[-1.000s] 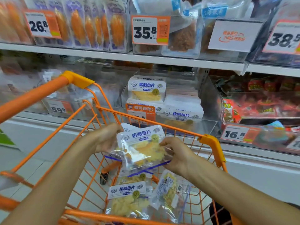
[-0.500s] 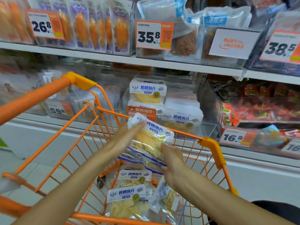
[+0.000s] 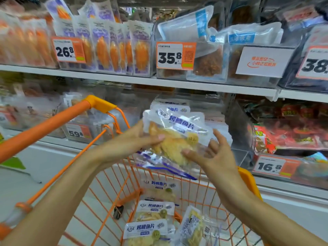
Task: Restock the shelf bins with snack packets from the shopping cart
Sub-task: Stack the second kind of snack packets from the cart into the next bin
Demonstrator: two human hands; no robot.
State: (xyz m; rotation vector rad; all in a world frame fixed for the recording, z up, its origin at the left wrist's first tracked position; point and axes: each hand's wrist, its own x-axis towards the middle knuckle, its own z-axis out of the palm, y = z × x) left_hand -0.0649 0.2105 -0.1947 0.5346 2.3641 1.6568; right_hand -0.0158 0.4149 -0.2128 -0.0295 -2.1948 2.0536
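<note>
A small stack of clear snack packets (image 3: 174,137) with white-and-blue labels and yellow fish slices is held above the orange cart (image 3: 99,107), in front of a clear shelf bin (image 3: 236,121) on the middle shelf. My left hand (image 3: 134,139) grips the stack's left side, thumb on top. My right hand (image 3: 211,153) supports it from the right and beneath, fingers spread. Several more of the same packets (image 3: 152,226) lie in the cart's bottom.
The upper shelf (image 3: 159,82) carries bins of orange and brown snacks with price tags 26.8, 35.8 and 38. A bin of red packets (image 3: 291,134) with a 16.8 tag stands to the right. The cart handle (image 3: 42,126) crosses the left.
Both hands have lifted the packets out of the cart, up and forward towards the middle-shelf bin. The stack now covers the packets lying in that bin.
</note>
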